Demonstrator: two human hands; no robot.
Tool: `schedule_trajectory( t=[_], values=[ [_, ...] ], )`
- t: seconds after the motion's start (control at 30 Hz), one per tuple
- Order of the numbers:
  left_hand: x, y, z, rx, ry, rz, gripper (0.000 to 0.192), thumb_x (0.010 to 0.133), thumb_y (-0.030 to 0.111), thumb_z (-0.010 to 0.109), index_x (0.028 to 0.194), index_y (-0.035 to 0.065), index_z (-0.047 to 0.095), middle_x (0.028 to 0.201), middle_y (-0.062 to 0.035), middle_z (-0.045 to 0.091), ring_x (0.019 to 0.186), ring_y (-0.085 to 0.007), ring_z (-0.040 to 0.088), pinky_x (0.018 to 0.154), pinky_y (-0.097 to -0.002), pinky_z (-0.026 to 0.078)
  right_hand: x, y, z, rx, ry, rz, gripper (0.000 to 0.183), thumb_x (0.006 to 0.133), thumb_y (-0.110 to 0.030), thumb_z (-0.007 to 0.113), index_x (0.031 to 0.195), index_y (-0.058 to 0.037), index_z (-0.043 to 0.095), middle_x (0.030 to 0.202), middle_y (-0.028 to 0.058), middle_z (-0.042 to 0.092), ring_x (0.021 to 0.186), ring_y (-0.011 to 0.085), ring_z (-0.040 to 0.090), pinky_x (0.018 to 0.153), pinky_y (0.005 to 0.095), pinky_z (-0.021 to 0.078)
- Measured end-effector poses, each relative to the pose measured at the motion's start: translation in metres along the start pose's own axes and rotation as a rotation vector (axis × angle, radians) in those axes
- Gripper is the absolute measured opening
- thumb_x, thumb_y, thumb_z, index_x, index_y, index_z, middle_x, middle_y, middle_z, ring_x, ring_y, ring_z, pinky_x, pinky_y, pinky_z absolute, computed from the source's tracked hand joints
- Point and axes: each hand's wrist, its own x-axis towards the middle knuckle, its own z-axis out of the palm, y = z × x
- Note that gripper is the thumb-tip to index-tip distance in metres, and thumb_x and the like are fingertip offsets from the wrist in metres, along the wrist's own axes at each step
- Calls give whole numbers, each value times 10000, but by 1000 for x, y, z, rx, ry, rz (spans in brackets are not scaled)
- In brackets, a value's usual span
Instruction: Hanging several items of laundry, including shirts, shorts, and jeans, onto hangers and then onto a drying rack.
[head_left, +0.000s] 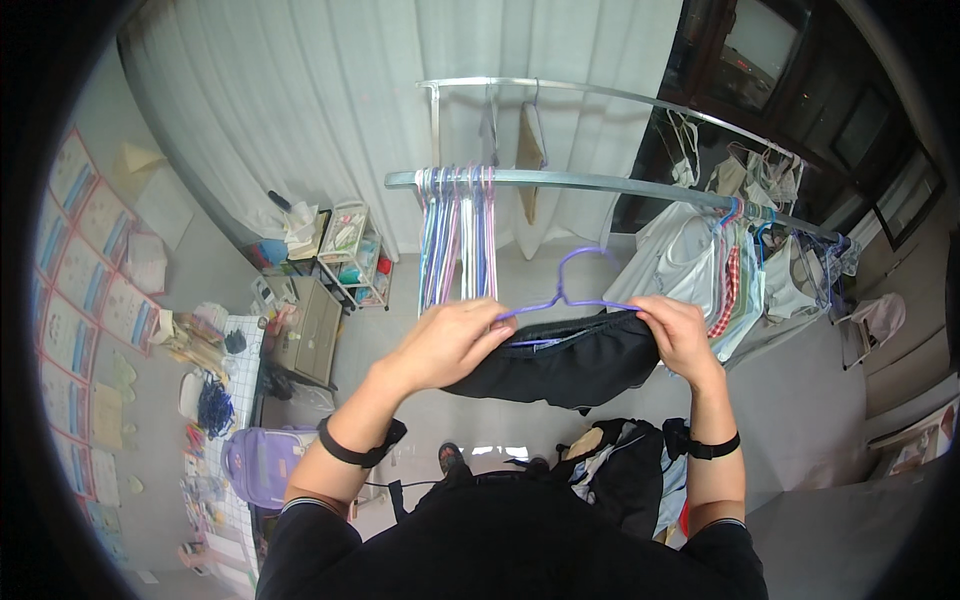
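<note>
A purple clothes hanger (560, 298) is held up in front of me, its hook pointing away. From it hangs a black garment (570, 367) with a gathered elastic waistband, perhaps shorts or a skirt; the hanger's lower bar shows inside the waist opening. My left hand (457, 341) pinches the left shoulder of the hanger together with the garment's edge. At the opposite end, my right hand (679, 334) grips the hanger tip and the waistband between thumb and fingers. The garment's underside is hidden from view.
Ahead runs a metal clothes rail (555, 178) with bunched hangers (457, 240) at left and hung clothes (697, 255) at right. A second rail (525, 82) stands behind. Piled clothes (626, 472) lie close at my right. Leftward are a cluttered desk (244, 390), a purple backpack (270, 465) and a cart (356, 255).
</note>
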Motion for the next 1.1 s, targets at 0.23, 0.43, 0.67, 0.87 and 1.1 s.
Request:
schedule_trajectory(
  t=[0.23,0.43,0.67,0.87,1.1],
  values=[
    [12,-4,77,-570,69,-427,257,1182,205,520,1158,34,711,776,51,510,630,-35,411,565,-249,325,-2,0,27,-71,293,168,515,968,-74,746,1461,-19,608,1443,204,598,1354,423,549,1190,484,409],
    [48,16,119,-1316,352,-616,244,1174,139,493,1367,29,593,910,2,563,593,-45,339,533,-232,257,-32,-11,48,322,66,147,111,997,-86,732,1082,-17,752,1137,127,732,1070,330,686,967,404,541],
    [94,24,181,-1344,463,-494,342,1114,86,644,1447,50,575,1189,-40,627,949,-121,618,903,-298,532,-66,-17,53,428,-88,334,411,1029,-276,756,1292,33,695,1195,194,749,1070,372,734,919,421,584],
    [129,18,213,-1299,375,-537,428,1100,94,677,1512,36,578,1296,-56,712,1136,-129,697,1008,-295,578,-96,31,61,278,-17,393,443,1062,-94,632,1462,76,547,1131,339,723,1039,527,708,904,551,568],
    [202,10,229,-1540,199,-516,415,1165,76,499,1530,-120,479,1424,-209,645,1244,-273,699,1123,-406,588,-88,77,41,194,154,561,476,1090,-65,571,1535,73,479,1185,375,710,1077,557,695,928,575,554]
  ],
)
